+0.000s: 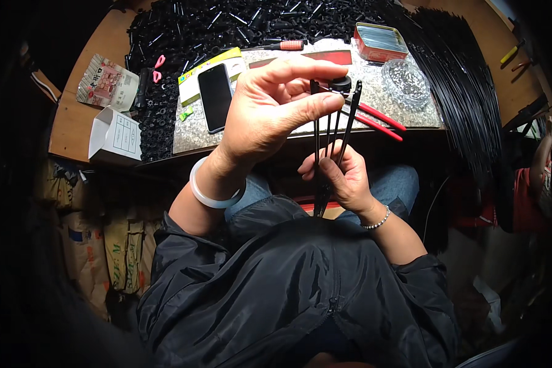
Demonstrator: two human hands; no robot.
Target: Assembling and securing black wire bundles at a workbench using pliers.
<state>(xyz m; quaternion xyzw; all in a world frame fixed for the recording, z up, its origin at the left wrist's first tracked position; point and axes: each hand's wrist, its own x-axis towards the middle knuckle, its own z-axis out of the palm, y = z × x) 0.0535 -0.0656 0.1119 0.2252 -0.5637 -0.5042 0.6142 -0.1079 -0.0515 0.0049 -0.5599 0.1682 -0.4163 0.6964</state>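
In front of my lap, my left hand [270,101] pinches a small black round plastic piece [340,81] between thumb and forefinger. Several thin black ribs [349,119], like those of an umbrella, fan upward just below this piece. Lower down, my right hand [345,175] is closed around the ribs, thumb on top. Their lower ends run together towards my dark jacket. Whether the round piece is joined to the ribs is hard to make out. Behind the ribs, red-handled pliers [380,121] lie on the speckled board [270,126].
A phone [215,98] rests at the board's left, near a white open box [115,136] and a printed pouch [107,83]. Black plastic parts [227,27] heap along the back. At right are a red tin [380,43], a clear dish [406,83] and long black ribs [466,80].
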